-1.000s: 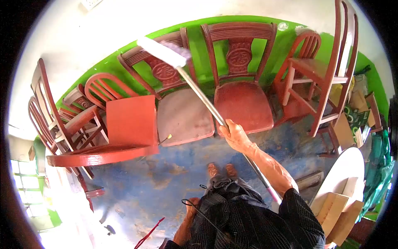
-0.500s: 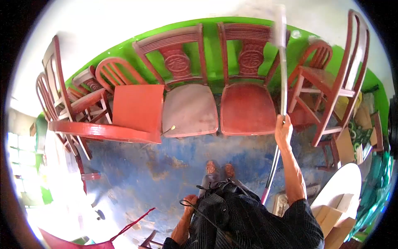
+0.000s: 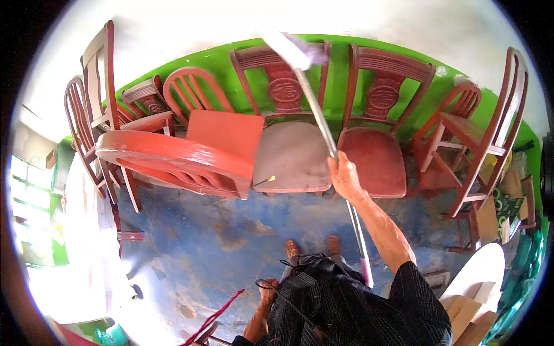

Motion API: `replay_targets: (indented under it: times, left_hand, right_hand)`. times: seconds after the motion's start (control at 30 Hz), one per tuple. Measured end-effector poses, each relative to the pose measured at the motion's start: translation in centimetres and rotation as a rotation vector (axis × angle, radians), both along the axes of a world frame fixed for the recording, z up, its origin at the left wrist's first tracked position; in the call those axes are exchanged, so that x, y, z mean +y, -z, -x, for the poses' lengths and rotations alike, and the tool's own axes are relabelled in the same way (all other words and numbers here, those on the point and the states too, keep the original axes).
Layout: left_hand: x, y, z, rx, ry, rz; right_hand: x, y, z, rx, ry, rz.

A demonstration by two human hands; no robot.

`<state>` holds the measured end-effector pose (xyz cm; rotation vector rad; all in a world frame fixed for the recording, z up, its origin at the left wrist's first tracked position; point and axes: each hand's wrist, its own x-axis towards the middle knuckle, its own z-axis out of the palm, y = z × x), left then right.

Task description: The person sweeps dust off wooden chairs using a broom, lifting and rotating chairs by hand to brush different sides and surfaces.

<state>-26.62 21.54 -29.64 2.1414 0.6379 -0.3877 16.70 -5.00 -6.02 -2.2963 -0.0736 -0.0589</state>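
My right hand [image 3: 346, 179] is closed around the middle of a long metal pole [image 3: 316, 104] in front of two red-brown chairs. The pole's white and pale purple head [image 3: 291, 53], blurred, is raised near the back of the dusty chair [image 3: 293, 155]; whether it touches is unclear. Its pink lower end [image 3: 366, 271] hangs beside my dark clothing. To the right stands a chair with a redder seat [image 3: 372, 161]. Low by my waist, my left hand [image 3: 268, 293] is closed at a thin black cord [image 3: 262, 283] that forms a loop; its fingers are partly hidden.
An orange-red chair [image 3: 173, 153] lies tipped over at the left, a small yellow-tipped stem [image 3: 270, 179] near it. More chairs [image 3: 496, 132] stand stacked at the right. Cardboard pieces [image 3: 464, 314] and a white oval board [image 3: 479, 271] are beside me. A red cord [image 3: 216, 314] hangs at lower left.
My right hand has moved left with the pole, and the pole's head has swung from the right chair's back toward the dusty chair. My left hand stays low near my waist. The view has shifted.
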Motion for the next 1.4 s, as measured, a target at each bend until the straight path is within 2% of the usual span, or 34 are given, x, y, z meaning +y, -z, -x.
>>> replay_targets:
  times: [0.03, 0.1, 0.17, 0.23, 0.27, 0.3, 0.33, 0.37, 0.43, 0.47, 0.5, 0.53, 0.57, 0.63, 0.7, 0.73, 0.77, 0.8, 0.83, 0.87, 0.9, 0.93, 0.97, 1.0, 1.03, 1.07, 1.1, 1.13, 1.17, 1.2, 1.23, 1.3, 1.37, 1.4]
  left_hand:
    - [1.4, 0.4, 0.3, 0.003, 0.001, -0.003]
    - [4.1, 1.6, 1.4, 0.176, 0.052, 0.18]
    - [5.7, 6.4, 3.4, -0.078, 0.212, 0.009]
    - [5.3, 3.7, 2.7, 0.011, -0.179, 0.297]
    - [5.5, 2.7, 2.2, -0.034, 0.35, -0.195]
    - [6.2, 4.9, 3.1, -0.035, 0.349, -0.195]
    - [6.4, 7.2, 3.9, -0.082, 0.076, 0.064]
    - [6.7, 7.3, 4.0, -0.076, 0.003, 0.181]
    - [7.1, 6.8, 3.7, -0.067, -0.158, 0.406]
    - [8.0, 7.3, 4.1, 0.008, -0.256, 0.533]
    - [8.1, 7.2, 3.4, -0.01, 0.051, 0.277]
    - [8.3, 7.4, 2.7, -0.065, 0.318, -0.008]
    - [7.9, 6.0, 3.2, -0.052, 0.324, 0.001]
    - [7.2, 4.2, 3.2, 0.104, -0.17, 0.312]
    - [6.8, 4.5, 2.8, 0.095, -0.09, 0.181]
    - [6.9, 4.4, 3.1, 0.048, -0.141, 0.247]
    - [7.0, 4.7, 3.9, 0.002, -0.191, 0.31]
    - [6.9, 4.7, 4.1, -0.021, -0.066, 0.185]
    - [6.8, 4.6, 4.2, -0.049, 0.049, 0.052]
    - [6.7, 4.0, 4.2, -0.09, 0.239, -0.017]
    - [6.4, 3.3, 3.3, -0.135, 0.424, -0.09]
    - [5.0, 3.6, 3.7, 0.058, 0.071, 0.059]
    - [4.7, 3.7, 4.1, 0.06, 0.059, 0.055]
    - [3.8, 1.2, 3.8, 0.051, 0.043, 0.042]
    - [3.3, 0.9, 4.7, 0.04, 0.027, 0.028]
    - [2.3, 1.6, 5.3, 0.214, -0.111, 0.033]
    - [1.5, 3.8, 6.3, 0.214, -0.124, 0.035]
    - [0.7, 5.8, 8.0, 0.108, -0.253, 0.091]
    - [0.7, 4.7, 8.1, 0.082, -0.258, 0.126]
    - [0.5, 2.8, 7.1, 0.067, -0.249, 0.141]
    - [0.2, 0.7, 6.4, 0.055, -0.258, 0.158]
    - [-0.5, -3.3, 5.1, 0.075, -0.151, 0.172]
    - [0.5, -3.2, 4.2, 0.108, 0.11, 0.308]
    - [-0.4, -3.5, 4.1, 0.079, -0.037, 0.327]
  right_hand:
    - [1.9, -0.7, -0.5, -0.021, -0.07, -0.002]
    - [5.4, -2.4, -1.7, 0.039, -0.199, -0.15]
    - [8.3, -4.1, -3.3, 0.109, -0.259, -0.183]
    - [9.9, -3.1, -5.2, 0.184, -0.32, -0.215]
    - [10.2, -0.6, -6.7, 0.083, -0.253, -0.176]
    - [10.3, -0.3, -7.5, -0.018, -0.185, -0.136]
    - [8.9, -0.2, -8.2, 0.074, -0.161, -0.245]
    - [7.2, -2.6, -7.8, 0.224, -0.08, -0.24]
    - [3.3, -0.7, -6.8, 0.006, 0.036, -0.099]
    - [0.7, -0.9, -5.7, 0.106, 0.113, -0.261]
    - [-2.0, 0.2, -4.9, 0.086, 0.145, -0.332]
    - [-2.4, -1.8, -2.7, 0.16, 0.269, -0.447]
    - [-3.6, -1.7, -1.3, 0.159, 0.307, -0.389]
    - [-2.9, -0.9, 1.7, -0.085, 0.334, -0.099]
    - [-1.0, -1.3, 3.5, -0.058, 0.292, -0.225]
    - [-0.7, -1.4, 3.1, -0.005, 0.217, -0.316]
    - [1.2, -5.7, 2.9, 0.211, 0.157, -0.462]
    - [2.2, -3.8, 0.9, 0.092, 0.101, -0.566]
    - [4.0, -5.8, -0.3, 0.125, 0.022, -0.601]
    - [4.8, -7.0, -1.9, 0.251, -0.024, -0.504]
    - [6.3, -8.0, -3.2, 0.198, -0.037, -0.452]
    - [7.0, -5.0, -5.9, 0.131, -0.116, -0.437]
    - [7.7, -1.8, -7.1, 0.135, -0.127, -0.442]
    - [8.1, 1.7, -7.7, 0.042, -0.121, -0.234]
    - [8.7, 1.9, -7.2, -0.054, -0.115, -0.027]
    - [8.2, 2.1, -5.8, 0.018, -0.132, 0.022]
    - [8.0, 2.1, -4.9, 0.019, -0.145, 0.022]
    - [7.3, 2.3, -3.7, 0.088, -0.187, -0.025]
    - [6.4, 2.6, -2.2, 0.158, -0.221, -0.074]
    - [5.3, 3.6, -1.2, -0.026, -0.357, -0.044]
    - [5.2, 3.6, -1.2, -0.025, -0.36, -0.044]
    - [4.6, 3.9, 1.1, 0.169, -0.286, -0.064]
    - [4.3, 5.7, 1.6, 0.235, -0.282, -0.092]
    - [4.2, 7.0, 1.9, 0.322, -0.289, -0.16]
